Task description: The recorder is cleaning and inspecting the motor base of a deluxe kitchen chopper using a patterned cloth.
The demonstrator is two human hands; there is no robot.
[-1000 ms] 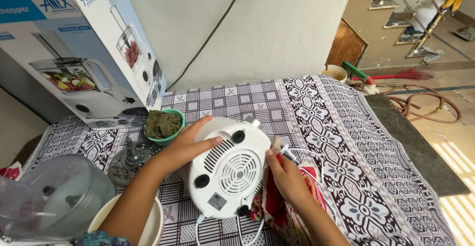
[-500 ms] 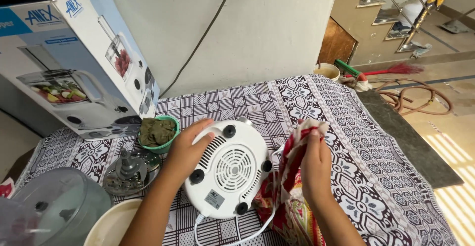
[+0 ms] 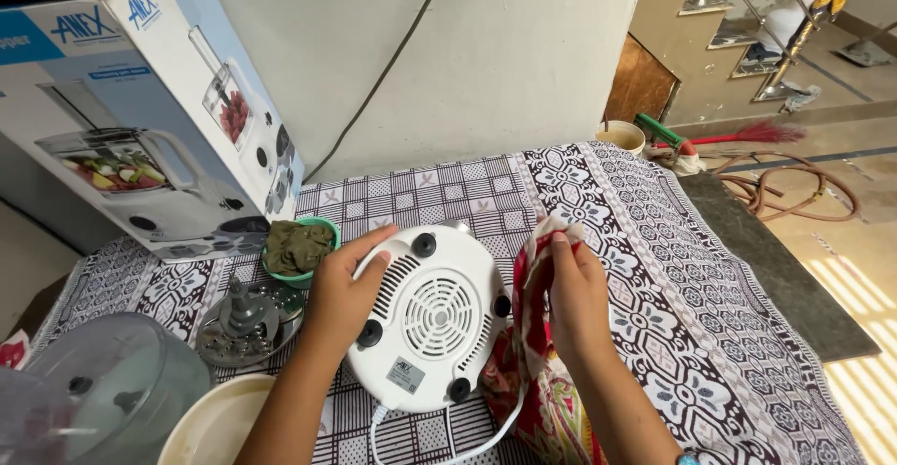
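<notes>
- My left hand (image 3: 344, 289) lies flat and open on the white motor base (image 3: 428, 319), palm on its left rim, fingers spread toward the top edge. Steadying it, not gripping.
- The base sits tipped over at centre frame, underside up: round vent grille in the middle, black rubber feet around it. Its white cord (image 3: 439, 446) trails off the lower edge of the frame.
- My right hand (image 3: 572, 301) is closed on a red patterned cloth (image 3: 534, 353), pinching a fold up near the fingertips; the rest of the cloth hangs down to the table, touching the right edge of the base.
- Key relation: the base lies between my two hands, left hand on it, right hand just beside its right rim. Cloth and rim meet on that right side.
- Around: the patterned tablecloth (image 3: 673, 278); a green bowl (image 3: 301, 248) holding something dark, upper left of the base; a metal disc blade (image 3: 245, 323) left of my forearm; a clear lid (image 3: 112, 381) and cream bowl (image 3: 220, 428) at lower left; the appliance carton (image 3: 140, 100) at upper left.
</notes>
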